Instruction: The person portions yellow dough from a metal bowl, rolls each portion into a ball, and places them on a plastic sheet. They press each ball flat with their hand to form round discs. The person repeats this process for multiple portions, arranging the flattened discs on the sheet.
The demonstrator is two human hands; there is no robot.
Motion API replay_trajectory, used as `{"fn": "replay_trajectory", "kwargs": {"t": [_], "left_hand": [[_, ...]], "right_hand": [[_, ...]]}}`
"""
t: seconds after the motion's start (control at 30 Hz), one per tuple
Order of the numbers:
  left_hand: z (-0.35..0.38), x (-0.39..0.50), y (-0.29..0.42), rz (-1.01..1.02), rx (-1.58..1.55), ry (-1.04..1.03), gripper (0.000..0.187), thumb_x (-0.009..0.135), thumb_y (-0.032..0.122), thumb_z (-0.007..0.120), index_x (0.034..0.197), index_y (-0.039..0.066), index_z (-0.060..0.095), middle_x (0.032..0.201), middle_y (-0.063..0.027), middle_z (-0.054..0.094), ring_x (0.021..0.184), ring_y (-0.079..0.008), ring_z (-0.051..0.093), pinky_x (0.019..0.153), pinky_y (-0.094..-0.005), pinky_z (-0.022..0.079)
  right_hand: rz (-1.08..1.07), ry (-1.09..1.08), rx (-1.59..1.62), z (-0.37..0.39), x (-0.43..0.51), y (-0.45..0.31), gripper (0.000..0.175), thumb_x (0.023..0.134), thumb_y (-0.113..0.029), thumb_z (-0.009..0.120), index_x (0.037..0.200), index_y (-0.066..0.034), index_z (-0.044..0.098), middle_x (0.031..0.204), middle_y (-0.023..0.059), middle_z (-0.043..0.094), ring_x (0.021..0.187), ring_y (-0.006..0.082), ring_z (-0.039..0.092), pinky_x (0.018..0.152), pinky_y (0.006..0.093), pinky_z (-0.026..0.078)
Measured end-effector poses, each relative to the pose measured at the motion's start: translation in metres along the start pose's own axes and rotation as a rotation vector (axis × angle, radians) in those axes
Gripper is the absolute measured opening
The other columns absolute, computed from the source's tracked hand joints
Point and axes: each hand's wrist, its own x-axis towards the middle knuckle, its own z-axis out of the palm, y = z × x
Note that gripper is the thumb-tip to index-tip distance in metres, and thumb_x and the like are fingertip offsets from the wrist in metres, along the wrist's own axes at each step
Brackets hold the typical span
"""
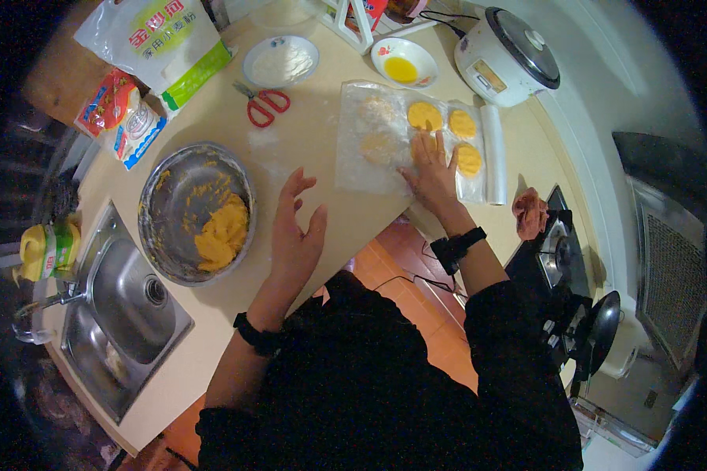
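My right hand (pixel 433 171) is flat over a yellow dough round (pixel 440 143) on a clear plastic sheet (pixel 365 176), its fingers covering much of that round. Other flat yellow dough rounds (pixel 424 115) lie around my fingertips, and two on the left (pixel 379 148) look paler under a layer of plastic. Holding nothing, my left hand (pixel 297 235) is raised over the counter with thumb and fingers apart. To its left, a metal bowl (pixel 179 176) contains a large lump of yellow dough (pixel 224 232), with dough smears on its wall.
Behind are red-handled scissors (pixel 265 109), a plate of white powder (pixel 280 62), a bowl of yellow liquid (pixel 402 69) and a rice cooker (pixel 501 59). A plastic roll (pixel 495 156) edges the sheet. Left is a sink (pixel 124 277); right, a gas stove (pixel 557 250).
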Motion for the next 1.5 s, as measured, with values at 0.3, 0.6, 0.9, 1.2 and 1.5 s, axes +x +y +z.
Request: {"fn": "replay_trajectory", "kwargs": {"t": [0.3, 0.6, 0.9, 1.2, 1.5], "left_hand": [[-0.014, -0.003, -0.001, -0.006, -0.002, -0.042, 0.06, 0.084, 0.004, 0.057, 0.139, 0.006, 0.032, 0.126, -0.0119, 0.052, 0.118, -0.0245, 0.048, 0.098, -0.0408, 0.037], [-0.017, -0.002, -0.001, -0.014, -0.014, -0.124, 0.061, 0.085, 0.004, 0.057, 0.14, 0.006, 0.031, 0.127, -0.0119, 0.051, 0.119, -0.024, 0.047, 0.1, -0.0414, 0.036], [-0.016, -0.002, -0.005, -0.022, 0.024, -0.093, 0.059, 0.085, 0.004, 0.057, 0.139, 0.007, 0.033, 0.126, -0.0107, 0.051, 0.118, -0.0231, 0.047, 0.098, -0.0404, 0.037], [-0.012, -0.001, -0.009, -0.04, 0.03, -0.063, 0.059, 0.085, 0.004, 0.057, 0.139, 0.008, 0.034, 0.125, -0.0097, 0.053, 0.118, -0.0212, 0.047, 0.097, -0.0388, 0.037], [-0.016, -0.001, -0.003, -0.059, 0.025, 0.025, 0.057, 0.086, 0.003, 0.056, 0.139, 0.009, 0.036, 0.125, -0.0093, 0.052, 0.118, -0.0206, 0.047, 0.099, -0.0391, 0.036]], "right_hand": [[0.229, 0.07, 0.044, 0.027, -0.014, 0.014, 0.075, 0.091, -0.051, 0.047, 0.146, -0.0091, 0.02, 0.152, 0.0109, 0.022, 0.142, 0.0338, 0.01, 0.109, 0.0613, 0.006], [0.249, 0.198, 0.149, 0.033, -0.029, 0.018, 0.076, 0.091, -0.05, 0.046, 0.147, -0.0072, 0.017, 0.153, 0.0122, 0.019, 0.142, 0.0345, 0.007, 0.109, 0.0609, 0.004], [0.551, 0.243, 0.276, 0.035, -0.063, 0.01, 0.076, 0.091, -0.044, 0.049, 0.148, -0.007, 0.014, 0.153, 0.015, 0.015, 0.143, 0.0351, 0.004, 0.108, 0.0617, 0.004], [0.221, 0.172, 0.166, 0.028, -0.026, 0.002, 0.076, 0.088, -0.041, 0.056, 0.145, -0.0068, 0.021, 0.151, 0.0093, 0.021, 0.142, 0.0335, 0.008, 0.108, 0.0626, 0.006], [0.198, 0.036, 0.136, 0.009, -0.016, 0.009, 0.07, 0.088, -0.037, 0.057, 0.143, -0.007, 0.027, 0.151, 0.0088, 0.024, 0.142, 0.0326, 0.012, 0.108, 0.0619, 0.008]]}}
